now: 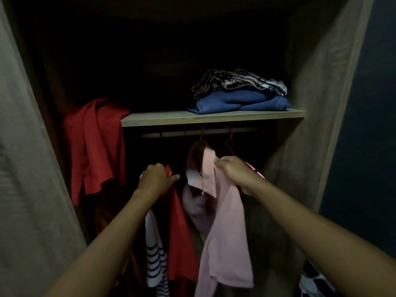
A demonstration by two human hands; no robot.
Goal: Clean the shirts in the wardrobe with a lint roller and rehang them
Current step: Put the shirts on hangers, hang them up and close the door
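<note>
Head view: wardrobe of hanging shirts (pink shirt gripped).

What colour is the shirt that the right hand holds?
Pale pink shirt, gripped near its collar by the right hand; head view.

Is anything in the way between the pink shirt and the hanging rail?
Nothing visible blocks it. The right hand holds the pink shirt just below the rail, with only hanger hooks above it. The left hand holds the red shirt aside.
</note>
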